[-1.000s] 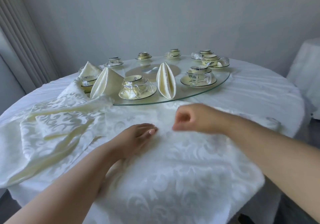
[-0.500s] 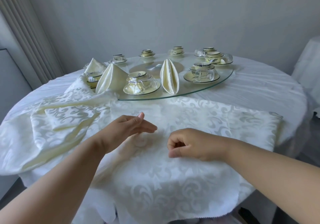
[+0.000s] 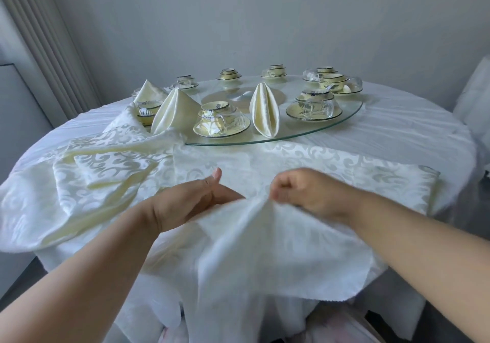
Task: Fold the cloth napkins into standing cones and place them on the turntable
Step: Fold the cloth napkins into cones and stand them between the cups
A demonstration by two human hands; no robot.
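Note:
A white patterned napkin [image 3: 265, 239] lies spread over the table's near edge. My right hand [image 3: 305, 191] pinches a raised fold of it at the middle. My left hand [image 3: 185, 199] is just left of that fold, fingers under or against the lifted cloth, thumb up. On the glass turntable [image 3: 331, 128] stand folded cream napkins: a cone [image 3: 175, 109], a pointed one behind it [image 3: 149, 92] and a leaf-shaped one [image 3: 265, 112].
Several cup-and-saucer sets ring the turntable, the nearest [image 3: 221, 122] between the two front napkins. A loose heap of cream patterned napkins [image 3: 87, 178] lies at my left. A white-covered chair [image 3: 474, 96] stands at the right.
Both hands have drawn back toward me. My right hand has pinched the napkin and lifted a fold; my left hand has moved in beside it against the raised cloth.

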